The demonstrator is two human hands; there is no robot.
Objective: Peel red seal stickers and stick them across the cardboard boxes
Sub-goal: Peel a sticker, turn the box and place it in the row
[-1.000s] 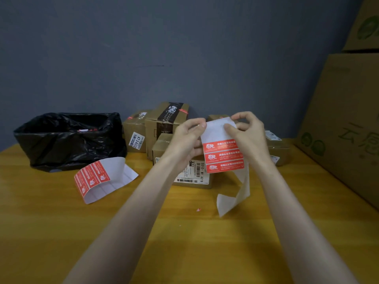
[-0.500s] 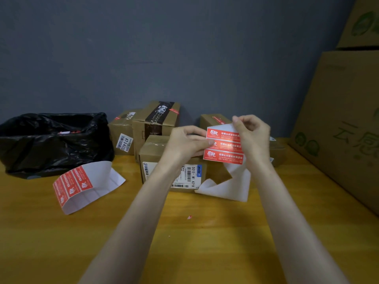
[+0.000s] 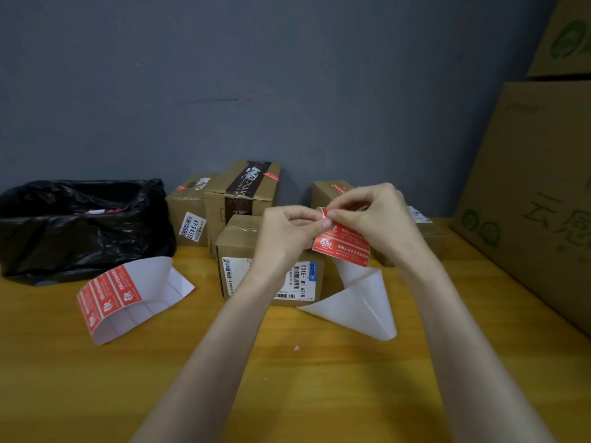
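Wood-grain surface [image 3: 96,394] lying under a grey-blue wall [image 3: 287,75].
Left hand [image 3: 284,231] and right hand [image 3: 380,219] are pinching the red sticker sheet [image 3: 343,247] above the cardboard box [image 3: 235,244] at twelve o'clock.

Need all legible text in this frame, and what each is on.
"47-3-4312": white label on the left rear box.
"501E- M1 A21B": barcode label on the front box.
"云": green print on the big carton, right; rest cut off.
Too small to read: print on the held stickers and the table stickers.
Blurred: white print on the dark tape of the tall box.
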